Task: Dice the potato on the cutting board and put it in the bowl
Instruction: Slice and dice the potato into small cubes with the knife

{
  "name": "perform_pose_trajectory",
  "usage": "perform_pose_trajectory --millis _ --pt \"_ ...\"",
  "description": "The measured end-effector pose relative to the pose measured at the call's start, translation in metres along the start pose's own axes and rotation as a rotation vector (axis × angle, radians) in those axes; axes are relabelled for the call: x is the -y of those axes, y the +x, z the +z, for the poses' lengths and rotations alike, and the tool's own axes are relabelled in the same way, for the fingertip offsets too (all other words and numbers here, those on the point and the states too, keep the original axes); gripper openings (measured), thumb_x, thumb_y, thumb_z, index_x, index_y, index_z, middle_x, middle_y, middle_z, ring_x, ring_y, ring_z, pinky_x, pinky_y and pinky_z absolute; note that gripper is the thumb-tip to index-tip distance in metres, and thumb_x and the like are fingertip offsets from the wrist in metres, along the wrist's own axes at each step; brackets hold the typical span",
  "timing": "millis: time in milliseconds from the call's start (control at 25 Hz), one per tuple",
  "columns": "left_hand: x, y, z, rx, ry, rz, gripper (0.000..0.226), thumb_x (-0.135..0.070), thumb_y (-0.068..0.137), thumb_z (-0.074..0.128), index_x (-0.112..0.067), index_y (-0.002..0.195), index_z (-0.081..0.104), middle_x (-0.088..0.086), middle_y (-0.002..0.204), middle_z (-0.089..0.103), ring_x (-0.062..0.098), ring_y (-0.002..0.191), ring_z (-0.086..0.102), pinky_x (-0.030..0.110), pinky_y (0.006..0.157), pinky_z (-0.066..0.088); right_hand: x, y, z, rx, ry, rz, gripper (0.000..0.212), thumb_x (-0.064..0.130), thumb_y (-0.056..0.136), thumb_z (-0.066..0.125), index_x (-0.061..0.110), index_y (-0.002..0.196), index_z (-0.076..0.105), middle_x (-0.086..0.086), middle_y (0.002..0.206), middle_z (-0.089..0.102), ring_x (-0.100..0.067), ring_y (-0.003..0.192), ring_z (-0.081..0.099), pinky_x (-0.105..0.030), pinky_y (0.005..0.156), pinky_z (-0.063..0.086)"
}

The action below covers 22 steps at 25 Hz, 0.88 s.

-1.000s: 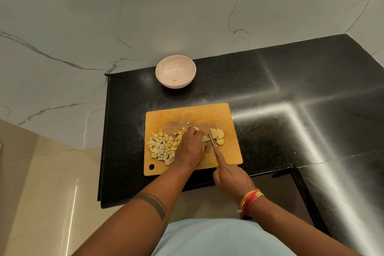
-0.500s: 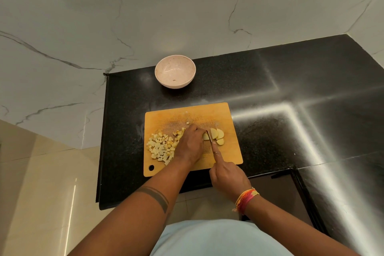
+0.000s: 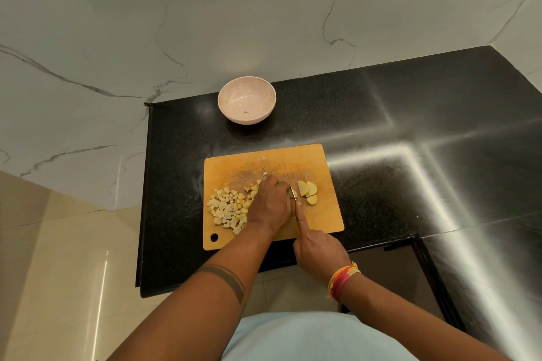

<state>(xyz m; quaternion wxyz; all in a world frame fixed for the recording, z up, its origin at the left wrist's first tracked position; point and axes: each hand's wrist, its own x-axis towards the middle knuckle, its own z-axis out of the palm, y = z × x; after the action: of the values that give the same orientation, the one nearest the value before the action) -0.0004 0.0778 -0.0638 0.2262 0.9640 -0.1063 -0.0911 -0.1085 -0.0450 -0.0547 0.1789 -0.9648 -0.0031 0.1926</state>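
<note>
A wooden cutting board [image 3: 321, 220] lies on the black counter. A heap of small potato cubes [image 3: 227, 209] covers its left part. Three uncut potato slices [image 3: 308, 192] lie at the centre right. My left hand [image 3: 271, 205] is curled over a potato piece beside the blade, and that piece is mostly hidden under the fingers. My right hand [image 3: 318, 246] grips a knife [image 3: 293, 193], index finger stretched along its spine, the blade down on the board between my left hand and the slices. A pale pink bowl [image 3: 247, 102] stands behind the board with only a speck inside.
The black granite counter [image 3: 410, 141] runs to the right and meets a marble wall [image 3: 264, 23] at the back. Its left edge [image 3: 145, 199] drops to a beige tiled floor. A dark recess [image 3: 390, 269] sits at the front right, below the counter edge.
The knife and my right hand have shifted slightly forward and left along the board. My left hand stays over the potato piece. The slices and the cubes have not moved.
</note>
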Motion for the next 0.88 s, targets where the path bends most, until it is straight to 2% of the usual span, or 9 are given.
perform_pose_trajectory --millis 80,160,360,480,720,880 --pt "0.001 -0.001 0.002 -0.009 0.01 -0.001 0.028 -0.018 0.099 0.052 -0.011 0.123 0.065 0.007 0.122 0.052 0.023 0.118 0.049 0.027 0.096 0.043 -0.003 -0.011 0.004 0.012 -0.024 -0.014 0.085 0.027 0.101 0.037 0.021 0.158 -0.026 0.0 0.07 0.055 -0.017 0.052 0.048 -0.032 0.046 0.034" --pt "0.002 -0.001 0.003 -0.009 0.015 -0.008 0.029 -0.018 0.099 0.053 -0.01 0.125 0.065 0.008 0.123 0.052 0.024 0.119 0.048 0.029 0.096 0.044 -0.007 -0.018 0.007 0.027 -0.045 -0.029 0.085 0.027 0.102 0.036 0.019 0.156 -0.029 0.002 0.071 0.055 -0.016 0.053 0.049 -0.031 0.045 0.03" --pt "0.002 -0.004 0.0 -0.009 0.0 -0.011 0.032 -0.02 0.1 0.053 -0.011 0.13 0.062 0.008 0.126 0.051 0.026 0.122 0.046 0.035 0.1 0.044 -0.013 -0.028 0.008 0.086 0.033 -0.013 0.085 0.027 0.102 0.036 0.026 0.147 -0.036 0.001 0.073 0.062 -0.017 0.056 0.056 -0.036 0.052 0.045" --pt "0.005 -0.01 -0.002 -0.025 0.025 0.002 0.036 -0.02 0.101 0.053 -0.011 0.135 0.058 0.009 0.136 0.05 0.028 0.128 0.043 0.037 0.105 0.04 -0.011 -0.022 0.003 0.021 0.068 -0.018 0.086 0.028 0.101 0.038 0.03 0.155 -0.029 0.004 0.069 0.058 -0.016 0.054 0.053 -0.037 0.051 0.041" --pt "0.011 -0.008 -0.002 -0.013 0.058 -0.007 0.032 -0.024 0.102 0.049 -0.013 0.131 0.062 0.007 0.131 0.053 0.026 0.124 0.045 0.037 0.101 0.042 0.005 0.007 -0.002 -0.003 0.062 -0.039 0.081 0.026 0.1 0.039 0.025 0.162 -0.013 -0.004 0.074 0.062 -0.023 0.058 0.054 -0.038 0.056 0.044" --pt "0.008 -0.005 -0.002 -0.019 0.06 -0.013 0.032 -0.025 0.103 0.047 -0.013 0.129 0.062 0.008 0.135 0.053 0.026 0.126 0.044 0.036 0.104 0.041 0.008 0.013 -0.004 0.02 0.04 -0.024 0.078 0.028 0.102 0.037 0.027 0.161 -0.015 -0.007 0.075 0.061 -0.024 0.057 0.052 -0.036 0.056 0.043"
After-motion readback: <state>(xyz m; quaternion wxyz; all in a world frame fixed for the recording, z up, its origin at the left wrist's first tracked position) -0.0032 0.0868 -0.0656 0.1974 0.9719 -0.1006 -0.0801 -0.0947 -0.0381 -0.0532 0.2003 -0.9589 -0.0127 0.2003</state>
